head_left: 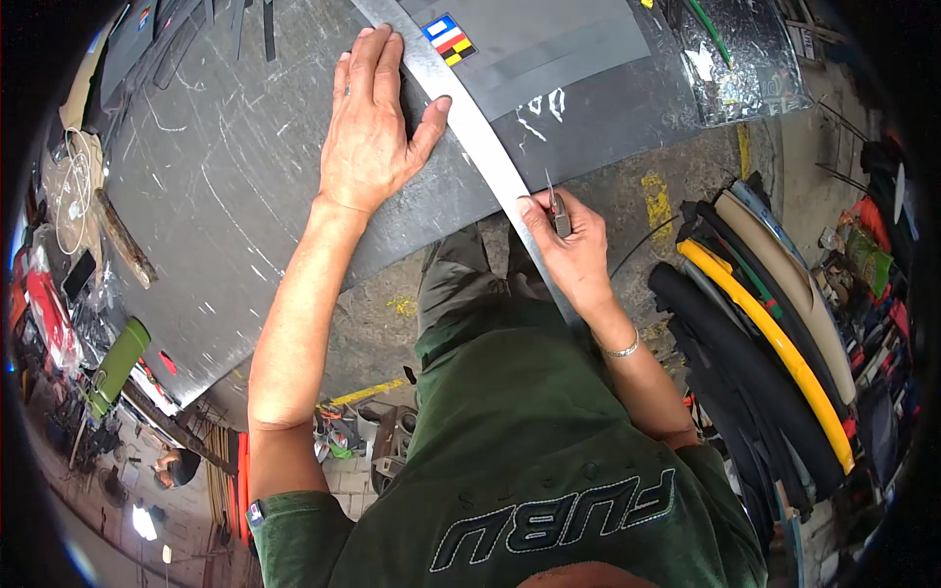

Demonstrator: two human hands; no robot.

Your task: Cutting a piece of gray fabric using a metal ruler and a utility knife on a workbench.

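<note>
A long metal straightedge (470,137) runs slantwise across the dark work table and past its near edge toward my body. My left hand (368,142) lies flat beside it, fingers stretched forward, with the thumb reaching onto the metal. My right hand (576,250) is at the table's near edge, its thumb on the straightedge. In its fingers is a small knife (560,214), the thin blade pointing up and away from me. To the right of the straightedge lies a grey sheet (569,49) with a small multicoloured patch (449,39) close to the metal.
Scratched dark table (225,186) spreads left. Dark strips (268,29) lie at its far side. Clear plastic (740,88) covers the right corner. Rolls of material, including a yellow roll (774,343), stand at right. A green roll (120,363) sits at lower left.
</note>
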